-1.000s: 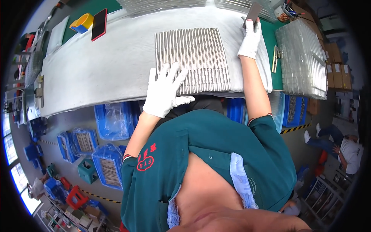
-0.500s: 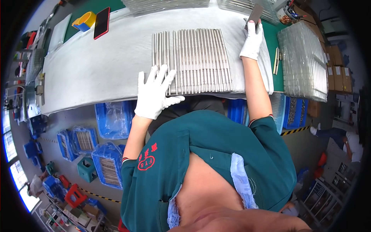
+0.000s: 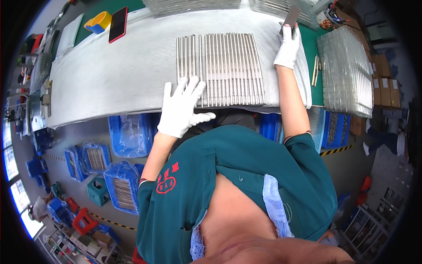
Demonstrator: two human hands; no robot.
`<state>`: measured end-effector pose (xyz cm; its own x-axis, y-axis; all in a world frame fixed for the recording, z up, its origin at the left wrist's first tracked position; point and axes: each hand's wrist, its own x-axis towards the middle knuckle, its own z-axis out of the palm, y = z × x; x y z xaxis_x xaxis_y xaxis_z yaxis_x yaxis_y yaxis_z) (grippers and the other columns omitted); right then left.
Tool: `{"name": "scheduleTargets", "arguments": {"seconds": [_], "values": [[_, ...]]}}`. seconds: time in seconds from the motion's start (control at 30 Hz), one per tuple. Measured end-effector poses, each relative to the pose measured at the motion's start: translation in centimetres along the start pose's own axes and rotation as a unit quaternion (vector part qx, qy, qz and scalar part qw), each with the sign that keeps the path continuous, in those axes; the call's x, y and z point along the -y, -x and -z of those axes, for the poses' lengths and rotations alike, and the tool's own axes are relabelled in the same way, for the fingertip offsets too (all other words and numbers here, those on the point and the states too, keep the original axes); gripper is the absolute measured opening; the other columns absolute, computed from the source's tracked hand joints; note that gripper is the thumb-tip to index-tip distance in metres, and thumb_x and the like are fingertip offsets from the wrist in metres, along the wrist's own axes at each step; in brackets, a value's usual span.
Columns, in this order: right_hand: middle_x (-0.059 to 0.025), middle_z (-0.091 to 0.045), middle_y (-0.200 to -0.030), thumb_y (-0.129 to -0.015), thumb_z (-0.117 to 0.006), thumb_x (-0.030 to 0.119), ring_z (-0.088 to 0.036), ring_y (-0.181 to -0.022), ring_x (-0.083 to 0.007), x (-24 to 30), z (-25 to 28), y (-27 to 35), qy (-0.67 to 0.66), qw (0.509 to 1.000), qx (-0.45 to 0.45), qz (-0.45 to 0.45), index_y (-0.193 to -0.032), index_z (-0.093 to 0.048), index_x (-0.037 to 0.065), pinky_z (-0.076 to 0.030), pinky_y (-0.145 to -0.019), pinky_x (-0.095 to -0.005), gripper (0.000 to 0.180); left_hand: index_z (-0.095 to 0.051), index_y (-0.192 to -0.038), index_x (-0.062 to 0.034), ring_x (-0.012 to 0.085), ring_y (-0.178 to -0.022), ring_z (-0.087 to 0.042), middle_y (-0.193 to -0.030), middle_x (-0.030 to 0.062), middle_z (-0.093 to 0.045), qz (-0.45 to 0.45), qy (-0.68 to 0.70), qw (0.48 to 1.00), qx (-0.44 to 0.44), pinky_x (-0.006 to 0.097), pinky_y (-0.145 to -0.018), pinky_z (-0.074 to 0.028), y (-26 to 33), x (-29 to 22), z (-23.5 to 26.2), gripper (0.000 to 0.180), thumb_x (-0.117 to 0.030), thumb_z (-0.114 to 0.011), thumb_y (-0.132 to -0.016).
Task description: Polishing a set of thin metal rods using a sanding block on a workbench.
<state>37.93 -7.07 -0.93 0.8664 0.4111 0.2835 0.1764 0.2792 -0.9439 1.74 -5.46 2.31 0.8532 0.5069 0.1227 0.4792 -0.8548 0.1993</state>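
Note:
A row of slim silver metal rods (image 3: 233, 70) lies side by side on the grey-white cloth (image 3: 110, 75), with narrow gaps setting off a small group at its left. My left hand (image 3: 181, 110), in a white glove, spreads its fingers over the near ends of that left group. Its fingertips are on or just above the rods; contact is hard to tell. At the far right, my gloved right hand (image 3: 288, 49) grips a flat grey rectangular plate (image 3: 292, 16), thumb on its face. The fingers behind the plate are partly hidden.
Stacked clear plastic trays (image 3: 345, 70) stand on the right; more lie along the back. A pen-like metal piece (image 3: 315, 70) rests on green table surface. A red-edged phone (image 3: 118, 25) and yellow tape roll (image 3: 102, 20) sit back left. Blue bins (image 3: 127, 136) stand below the table edge.
My left hand has slid slightly right and toward me along the near rod ends. The right hand stays on the plate. A person in the background at right has shifted.

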Motion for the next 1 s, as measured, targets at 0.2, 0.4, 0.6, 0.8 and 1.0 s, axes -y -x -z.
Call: {"name": "scheduleTargets", "arguments": {"seconds": [0.2,0.4,0.6,0.8,1.0], "values": [[-0.0083,-0.054,-0.128,-0.095,-0.064,0.03,-0.056,-0.111,-0.0166,0.0,-0.3,0.2,-0.015,1.0,0.001,-0.002,-0.143,-0.039,-0.001,-0.047,-0.095,-0.0304,0.063,-0.049,-0.141,-0.0134,0.0362,-0.133,-0.042,-0.144,0.0117,-0.048,-0.031,0.013,0.999,-0.007,0.063,-0.109,-0.026,0.0,-0.5,-0.7,0.094,-0.075,-0.059,-0.07],[-0.0093,-0.055,-0.129,-0.095,-0.064,0.03,-0.055,-0.113,-0.0167,0.0,0.0,-0.1,0.002,1.0,0.008,-0.01,-0.144,-0.037,-0.001,-0.047,-0.096,-0.031,0.064,-0.05,-0.14,-0.0131,0.0354,-0.132,-0.043,-0.144,0.0137,-0.048,0.006,-0.016,1.0,-0.013,0.063,-0.107,-0.027,1.2,0.6,0.0,0.088,-0.071,-0.059,-0.074],[-0.0112,-0.055,-0.131,-0.094,-0.065,0.027,-0.055,-0.115,-0.0188,1.2,-0.4,0.6,0.01,1.0,0.002,0.019,-0.146,-0.035,-0.001,-0.043,-0.098,-0.0284,0.067,-0.053,-0.136,-0.0074,0.0359,-0.13,-0.045,-0.142,0.0182,-0.048,0.03,-0.027,0.998,-0.042,0.062,-0.106,-0.028,2.1,1.3,0.5,0.087,-0.066,-0.065,-0.073],[-0.0154,-0.052,-0.137,-0.086,-0.072,0.02,-0.053,-0.122,-0.0265,1.3,-0.9,2.6,0.214,0.945,0.175,0.176,-0.141,-0.048,0.007,-0.042,-0.104,-0.0351,0.061,-0.054,-0.133,-0.0031,0.0345,-0.128,-0.046,-0.135,0.019,-0.052,-0.015,0.001,0.998,-0.056,0.054,-0.11,-0.026,-0.8,-0.6,-0.4,0.092,-0.072,-0.06,-0.072],[-0.0212,-0.052,-0.132,-0.084,-0.066,0.034,-0.053,-0.117,-0.0382,6.0,-1.8,5.8,0.418,0.742,0.468,0.234,-0.124,-0.066,0.024,-0.042,-0.101,-0.0424,0.042,-0.045,-0.14,-0.002,0.0328,-0.133,-0.044,-0.14,0.0187,-0.049,0.019,0.028,0.999,-0.031,0.055,-0.111,-0.024,-2.3,-1.0,-1.3,0.104,-0.071,-0.068,-0.066]]}}
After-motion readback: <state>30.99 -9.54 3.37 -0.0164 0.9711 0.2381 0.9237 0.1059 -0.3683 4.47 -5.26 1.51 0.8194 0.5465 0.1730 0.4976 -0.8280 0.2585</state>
